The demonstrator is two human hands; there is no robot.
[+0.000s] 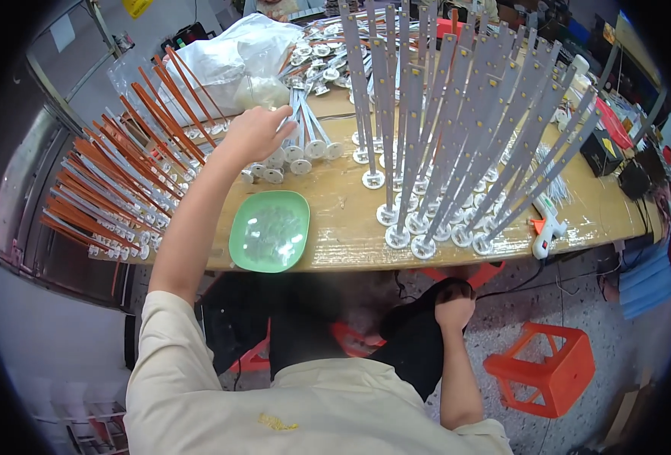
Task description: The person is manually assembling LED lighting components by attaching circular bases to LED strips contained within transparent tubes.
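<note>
My left hand reaches over the table, just above a bundle of light strips with round white bases. Its thumb and forefinger point to the right with a gap between them; the other fingers are mostly hidden under the palm. A green square dish holding small clear pieces lies nearer to me. My right hand rests on my dark-trousered knee, its fingers curled in and nothing visible in them. Upright grey strips on white round bases stand in a dense group at the right of the table.
Orange and white strips on bases crowd the table's left side. A white plastic bag and a heap of more strips lie behind. A white glue gun sits by the right front edge. A red stool stands on the floor.
</note>
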